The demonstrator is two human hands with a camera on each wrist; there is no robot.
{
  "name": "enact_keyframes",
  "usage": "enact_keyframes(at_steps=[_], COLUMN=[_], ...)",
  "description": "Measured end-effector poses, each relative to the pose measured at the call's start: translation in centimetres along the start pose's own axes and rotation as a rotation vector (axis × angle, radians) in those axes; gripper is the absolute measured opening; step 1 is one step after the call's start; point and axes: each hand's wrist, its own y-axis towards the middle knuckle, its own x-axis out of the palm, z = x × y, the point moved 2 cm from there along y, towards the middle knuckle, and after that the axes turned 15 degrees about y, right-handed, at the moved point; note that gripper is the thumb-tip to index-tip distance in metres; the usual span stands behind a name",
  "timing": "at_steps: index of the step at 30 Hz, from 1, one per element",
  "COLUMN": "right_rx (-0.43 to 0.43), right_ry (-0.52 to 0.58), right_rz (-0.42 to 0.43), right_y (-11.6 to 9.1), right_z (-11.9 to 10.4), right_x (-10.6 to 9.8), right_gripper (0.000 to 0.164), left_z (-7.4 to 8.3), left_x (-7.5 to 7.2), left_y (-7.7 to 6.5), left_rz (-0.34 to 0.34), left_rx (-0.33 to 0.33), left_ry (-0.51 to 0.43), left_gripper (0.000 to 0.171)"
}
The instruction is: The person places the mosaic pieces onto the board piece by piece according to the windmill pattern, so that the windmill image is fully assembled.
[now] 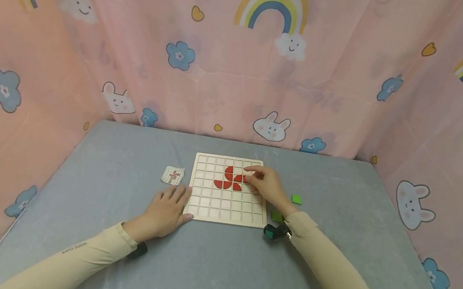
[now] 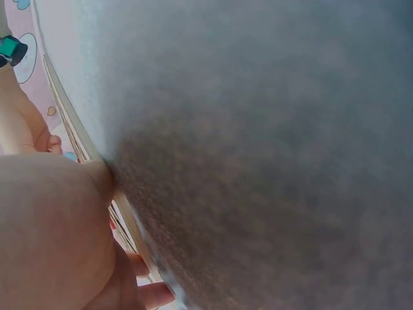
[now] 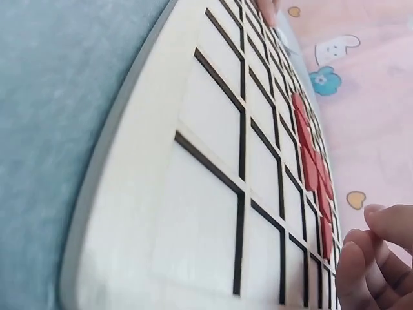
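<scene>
A square pale wooden grid board (image 1: 224, 205) lies flat on the table. Near its middle, red curved pieces (image 1: 222, 184) form part of a pinwheel shape. My right hand (image 1: 267, 185) reaches over the board's right side, thumb and fingertips drawn together at a red piece (image 1: 246, 179) at the end of the right arm of the shape; the fingers partly cover it. In the right wrist view the thumb and index tip of the right hand (image 3: 377, 258) meet close to the red pieces (image 3: 310, 161). My left hand (image 1: 165, 211) rests with fingers extended along the board's left edge, its thumb touching the near corner.
Left of the board lies a small card (image 1: 173, 175) printed with a red pinwheel on a grid. Green square pieces (image 1: 296, 199) lie to the right, one (image 1: 276, 216) partly behind the right wrist. A pink patterned curtain (image 1: 220, 91) surrounds the grey table (image 1: 217, 267).
</scene>
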Motion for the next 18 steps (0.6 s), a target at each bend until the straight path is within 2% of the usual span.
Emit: enact_keyframes(at_steps=[7,18], right_rx=[0.0,-0.029], right_ry=[0.022,-0.068], right_rz=[0.034,0.066], right_y=[-1.6,-5.6], right_z=[-0.3,1.0], right_x=[-2.2,-6.2], right_gripper=[0.029,0.031], left_z=[0.0,0.0], left_x=[-0.1,-0.1], left_y=[0.0,0.0], left_rz=[-0.013,-0.011], left_rx=[-0.002,0.003], left_ry=[-0.004,-0.003], left_gripper=[0.072,0.071])
